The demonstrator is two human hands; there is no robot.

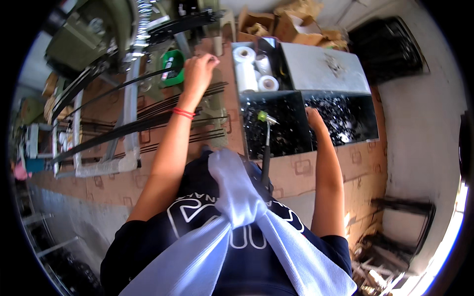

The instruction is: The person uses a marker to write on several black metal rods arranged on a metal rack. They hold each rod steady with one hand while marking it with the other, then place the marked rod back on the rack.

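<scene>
My right hand (313, 117) sits over a bin of small black pieces (348, 111), its fingers curled together next to the divider (308, 132); whether they pinch a piece, I cannot tell from here. My left hand (199, 71) hangs raised and half closed, thumb near the fingertips, with nothing I can make out in its grasp.

The hazards, in my judgement: glare off the glossy pieces could hide a poor pick, leaving me with several or none; the divider could catch my right knuckles; a low leftward sweep could knock the hammer (266, 160) lying between the hands.

The pieces around and right of the right hand lie jumbled, sharing no long axis I can read. The hammer's long axis runs almost straight out from the body, head away, handle crossing the near edge. Below and left of the left hand, long black strips (158, 121) slant from near left to far right.

Farther out, a green tray (180, 76) sits just left of the left hand; white rolls (247, 76) stand between and beyond the hands, and a grey metal lid (321, 69) lies past the right.
</scene>
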